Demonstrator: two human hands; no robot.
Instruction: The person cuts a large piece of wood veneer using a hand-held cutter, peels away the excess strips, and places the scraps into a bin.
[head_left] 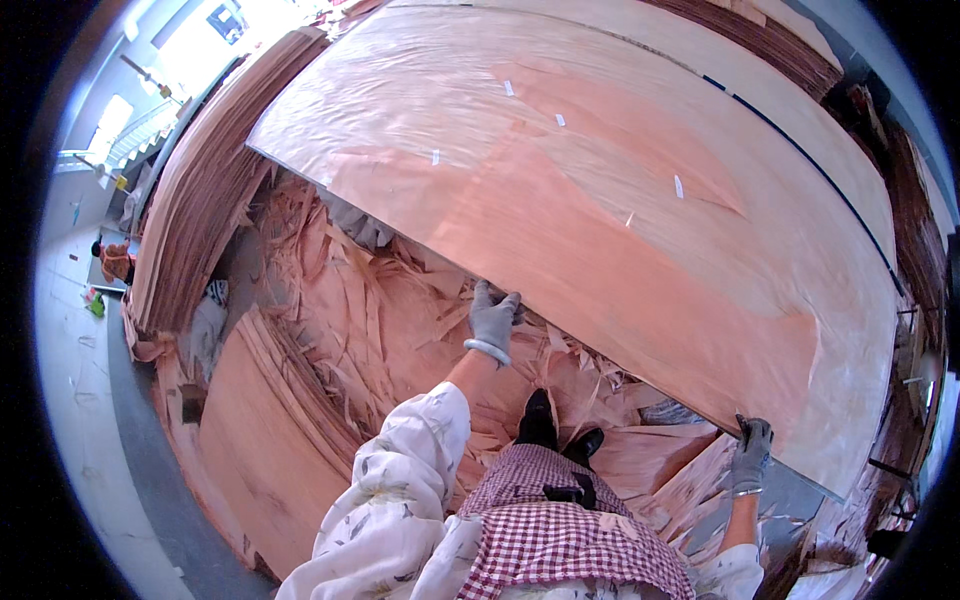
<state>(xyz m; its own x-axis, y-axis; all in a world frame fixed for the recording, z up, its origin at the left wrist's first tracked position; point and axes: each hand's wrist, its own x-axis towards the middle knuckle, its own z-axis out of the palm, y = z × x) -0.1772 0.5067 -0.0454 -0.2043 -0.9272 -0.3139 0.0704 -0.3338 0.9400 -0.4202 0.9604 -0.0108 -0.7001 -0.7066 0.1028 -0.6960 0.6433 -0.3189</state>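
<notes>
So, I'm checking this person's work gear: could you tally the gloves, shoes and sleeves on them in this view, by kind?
Grey gloves: 2
Dark shoes: 2
White sleeves: 2
Total: 6

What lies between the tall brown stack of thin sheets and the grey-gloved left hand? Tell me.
The head view shows a heap of torn, pinkish scraps between the stack and left hand.
</notes>
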